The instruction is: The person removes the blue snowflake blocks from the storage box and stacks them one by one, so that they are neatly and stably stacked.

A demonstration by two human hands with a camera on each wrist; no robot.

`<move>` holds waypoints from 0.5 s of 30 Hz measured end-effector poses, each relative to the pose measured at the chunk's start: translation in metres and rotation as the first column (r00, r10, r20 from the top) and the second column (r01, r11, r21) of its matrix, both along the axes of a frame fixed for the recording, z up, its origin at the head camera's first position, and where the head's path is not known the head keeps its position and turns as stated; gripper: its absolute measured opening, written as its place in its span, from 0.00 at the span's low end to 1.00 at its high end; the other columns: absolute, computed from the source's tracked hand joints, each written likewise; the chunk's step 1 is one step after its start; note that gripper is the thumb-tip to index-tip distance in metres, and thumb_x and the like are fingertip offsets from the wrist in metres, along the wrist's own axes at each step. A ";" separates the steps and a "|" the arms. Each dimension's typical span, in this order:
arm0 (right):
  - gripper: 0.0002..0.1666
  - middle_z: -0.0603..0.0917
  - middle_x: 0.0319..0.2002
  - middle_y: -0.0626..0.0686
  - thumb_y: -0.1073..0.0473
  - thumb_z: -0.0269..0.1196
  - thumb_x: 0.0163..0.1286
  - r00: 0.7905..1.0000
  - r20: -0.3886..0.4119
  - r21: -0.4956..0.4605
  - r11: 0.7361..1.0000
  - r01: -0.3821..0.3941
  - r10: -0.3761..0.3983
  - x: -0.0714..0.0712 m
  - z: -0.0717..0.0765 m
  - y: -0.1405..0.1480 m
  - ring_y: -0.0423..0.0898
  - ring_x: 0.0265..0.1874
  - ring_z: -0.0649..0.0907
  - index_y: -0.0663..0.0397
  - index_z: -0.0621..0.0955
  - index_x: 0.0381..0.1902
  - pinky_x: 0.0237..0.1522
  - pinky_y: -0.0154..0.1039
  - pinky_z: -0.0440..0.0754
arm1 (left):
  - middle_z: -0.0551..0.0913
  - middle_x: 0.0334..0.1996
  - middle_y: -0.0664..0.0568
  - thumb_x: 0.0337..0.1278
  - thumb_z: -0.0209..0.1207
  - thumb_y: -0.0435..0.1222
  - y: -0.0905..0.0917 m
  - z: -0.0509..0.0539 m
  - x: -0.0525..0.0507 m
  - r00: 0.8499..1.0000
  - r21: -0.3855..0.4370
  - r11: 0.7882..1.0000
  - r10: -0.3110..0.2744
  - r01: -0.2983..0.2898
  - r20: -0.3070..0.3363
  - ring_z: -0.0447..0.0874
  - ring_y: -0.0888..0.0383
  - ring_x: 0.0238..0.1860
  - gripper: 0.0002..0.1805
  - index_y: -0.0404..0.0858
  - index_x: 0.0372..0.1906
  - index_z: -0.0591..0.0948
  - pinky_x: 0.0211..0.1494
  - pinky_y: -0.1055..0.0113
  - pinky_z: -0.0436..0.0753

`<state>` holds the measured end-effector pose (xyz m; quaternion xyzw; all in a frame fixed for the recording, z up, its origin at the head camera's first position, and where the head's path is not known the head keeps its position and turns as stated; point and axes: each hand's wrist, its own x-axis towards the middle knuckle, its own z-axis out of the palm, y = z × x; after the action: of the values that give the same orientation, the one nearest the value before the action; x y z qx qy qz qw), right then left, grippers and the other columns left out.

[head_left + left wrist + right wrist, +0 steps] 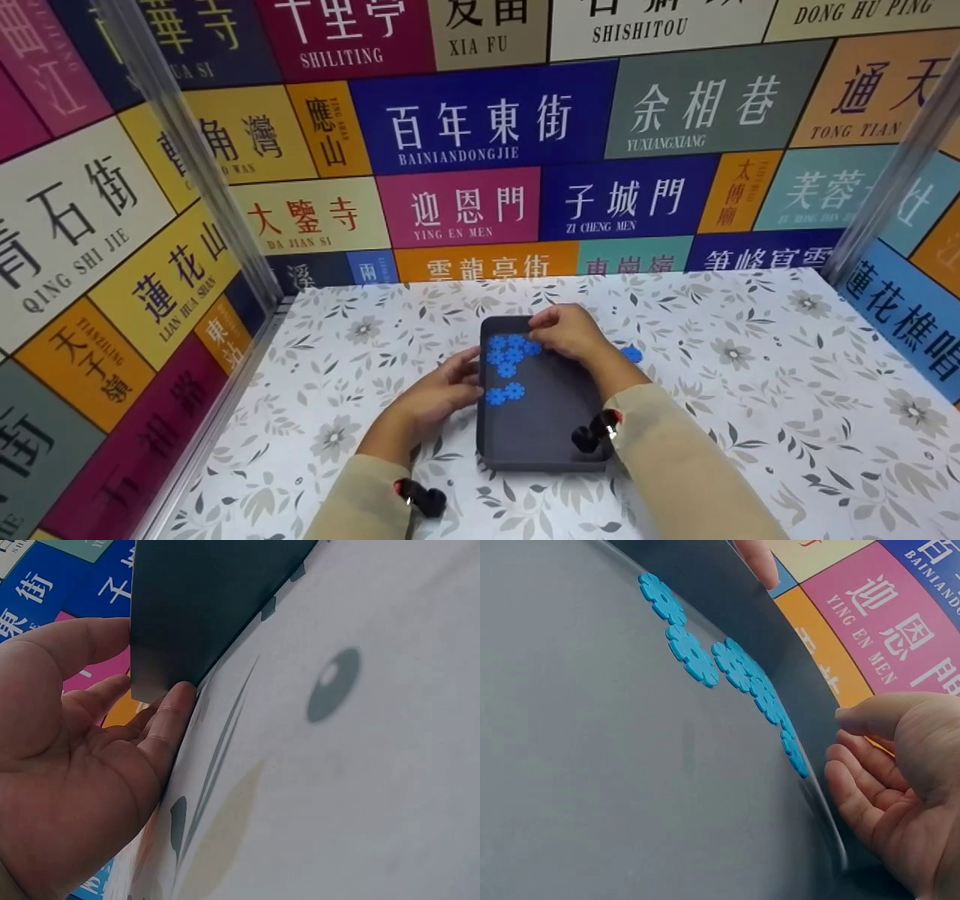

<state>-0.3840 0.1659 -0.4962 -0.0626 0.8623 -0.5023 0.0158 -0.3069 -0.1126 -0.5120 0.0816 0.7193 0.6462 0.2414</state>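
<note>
A dark grey tray (544,420) stands on the table, with several blue snowflake discs (507,369) near its far left part. At the tray's left wall, my left hand (442,390) holds the edge, its thumb and fingers around the rim. In the left wrist view, that hand (82,720) partly hides behind the tray's dark wall (202,607). My right hand (574,334) is over the tray's far right corner. In the right wrist view, the hand (900,772) is loosely curled beside the wall, and no disc shows between its fingers.
One more blue disc (631,353) lies on the table, right of the tray and past the right forearm. Floral cloth (330,420) covers the table. Panels with printed signs (487,120) close off the back and both sides.
</note>
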 end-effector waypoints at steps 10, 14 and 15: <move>0.19 0.93 0.48 0.58 0.61 0.77 0.59 0.998 -0.004 0.237 0.970 -0.061 0.063 -0.004 -0.002 0.001 0.51 0.46 0.90 0.59 0.90 0.49 0.54 0.46 0.88 | 0.67 0.81 0.43 0.68 0.61 0.29 0.001 -0.002 -0.002 1.000 0.054 0.998 -0.016 0.017 -0.012 0.68 0.45 0.80 0.45 0.50 0.86 0.60 0.85 0.46 0.68; 0.21 0.93 0.51 0.58 0.64 0.77 0.57 0.996 0.019 0.259 0.962 -0.085 0.083 -0.004 -0.002 0.000 0.54 0.51 0.90 0.59 0.90 0.51 0.57 0.51 0.88 | 0.67 0.81 0.43 0.67 0.61 0.29 0.000 -0.003 -0.002 1.000 0.042 0.999 -0.011 0.012 -0.012 0.68 0.45 0.80 0.45 0.50 0.86 0.60 0.85 0.46 0.68; 0.21 0.93 0.51 0.58 0.64 0.77 0.57 0.996 0.023 0.264 0.960 -0.089 0.085 -0.004 -0.002 0.000 0.54 0.50 0.89 0.58 0.90 0.51 0.56 0.51 0.88 | 0.67 0.81 0.43 0.67 0.62 0.30 0.000 -0.003 -0.002 1.000 0.033 0.999 -0.009 0.009 -0.012 0.68 0.45 0.81 0.45 0.50 0.86 0.61 0.85 0.45 0.68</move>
<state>-0.3878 0.1656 -0.4987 -0.0948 0.9180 -0.3818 0.0512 -0.3088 -0.1127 -0.5155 0.0926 0.7095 0.6565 0.2387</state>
